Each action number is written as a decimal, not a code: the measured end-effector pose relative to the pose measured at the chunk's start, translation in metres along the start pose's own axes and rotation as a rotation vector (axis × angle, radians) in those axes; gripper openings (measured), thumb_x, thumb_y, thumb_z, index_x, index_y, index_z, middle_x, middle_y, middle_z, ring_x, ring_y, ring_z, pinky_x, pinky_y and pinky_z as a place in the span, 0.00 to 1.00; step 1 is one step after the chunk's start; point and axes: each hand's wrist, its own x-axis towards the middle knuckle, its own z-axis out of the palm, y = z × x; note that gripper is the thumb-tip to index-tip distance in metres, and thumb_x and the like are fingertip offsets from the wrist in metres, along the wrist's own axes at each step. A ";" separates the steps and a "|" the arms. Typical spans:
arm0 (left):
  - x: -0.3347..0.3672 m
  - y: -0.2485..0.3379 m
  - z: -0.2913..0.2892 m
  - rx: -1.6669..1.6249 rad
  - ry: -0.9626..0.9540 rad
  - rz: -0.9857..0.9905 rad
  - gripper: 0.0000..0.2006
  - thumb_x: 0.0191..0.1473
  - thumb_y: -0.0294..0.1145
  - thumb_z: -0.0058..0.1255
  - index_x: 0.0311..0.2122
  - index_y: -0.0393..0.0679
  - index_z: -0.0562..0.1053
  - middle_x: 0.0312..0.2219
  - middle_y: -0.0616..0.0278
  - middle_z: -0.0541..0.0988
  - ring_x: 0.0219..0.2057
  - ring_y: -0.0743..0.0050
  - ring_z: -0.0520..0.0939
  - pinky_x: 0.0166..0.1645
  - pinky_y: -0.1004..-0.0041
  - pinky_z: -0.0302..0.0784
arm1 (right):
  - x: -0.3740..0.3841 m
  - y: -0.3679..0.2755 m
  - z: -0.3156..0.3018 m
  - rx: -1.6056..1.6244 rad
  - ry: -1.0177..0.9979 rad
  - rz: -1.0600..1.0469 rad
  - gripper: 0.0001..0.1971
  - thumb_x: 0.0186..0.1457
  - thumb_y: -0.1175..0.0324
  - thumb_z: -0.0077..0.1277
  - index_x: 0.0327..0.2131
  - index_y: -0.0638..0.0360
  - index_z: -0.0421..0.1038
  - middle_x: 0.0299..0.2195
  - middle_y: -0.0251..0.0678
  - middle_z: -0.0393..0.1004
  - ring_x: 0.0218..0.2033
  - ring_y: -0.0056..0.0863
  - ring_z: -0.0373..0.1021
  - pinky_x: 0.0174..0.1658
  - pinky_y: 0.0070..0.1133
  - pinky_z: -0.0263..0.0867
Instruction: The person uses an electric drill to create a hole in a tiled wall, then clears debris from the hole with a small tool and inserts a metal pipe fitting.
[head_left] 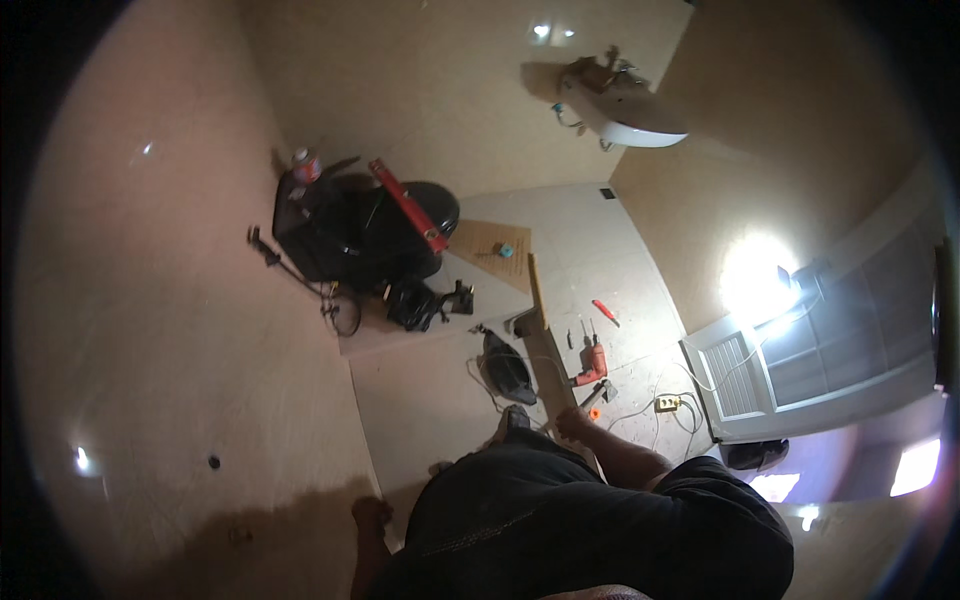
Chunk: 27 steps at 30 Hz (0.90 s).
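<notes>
At the lower middle, my right hand [574, 424] is closed at the near part of a long, narrow, open-looking box [548, 372] and appears to grip its side. My left hand [372, 514] hangs low beside the left wall, its fingers curled, with nothing visible in them. Right of the box lies a red power drill [594, 362], with a hammer-like tool [598, 392] and an orange ring-shaped thing [594, 413] below it. A dark bag [508, 368] lies on the floor left of the box.
A black toilet [350, 225] carries a red spirit level [408, 205] and a bottle [305, 164]. Cardboard [500, 250] lies beyond. A washbasin [635, 115] hangs on the far wall. At right are a yellow power strip [667, 403] with cables, a bright lamp [770, 285] and a white louvred door [735, 375].
</notes>
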 end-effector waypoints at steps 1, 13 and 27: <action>-0.008 0.004 0.025 -0.042 -0.034 -0.063 0.13 0.61 0.36 0.48 0.40 0.36 0.75 0.33 0.51 0.82 0.28 0.52 0.84 0.32 0.60 0.81 | -0.018 0.011 0.015 0.069 0.001 0.061 0.07 0.42 0.62 0.64 0.29 0.46 0.84 0.30 0.31 0.82 0.35 0.31 0.80 0.33 0.32 0.75; -0.079 0.083 0.082 -0.183 -0.020 -0.186 0.09 0.64 0.26 0.42 0.39 0.31 0.71 0.31 0.46 0.82 0.32 0.54 0.85 0.36 0.62 0.81 | -0.054 0.085 0.101 0.633 0.159 0.261 0.10 0.61 0.63 0.50 0.32 0.50 0.81 0.23 0.30 0.79 0.20 0.27 0.76 0.20 0.26 0.69; -0.039 0.123 0.048 -0.364 -0.232 -0.182 0.07 0.62 0.26 0.46 0.40 0.33 0.72 0.34 0.49 0.80 0.29 0.51 0.85 0.31 0.60 0.80 | 0.023 0.074 -0.032 0.154 -0.134 0.085 0.08 0.54 0.61 0.58 0.35 0.47 0.83 0.34 0.32 0.83 0.38 0.35 0.80 0.35 0.33 0.76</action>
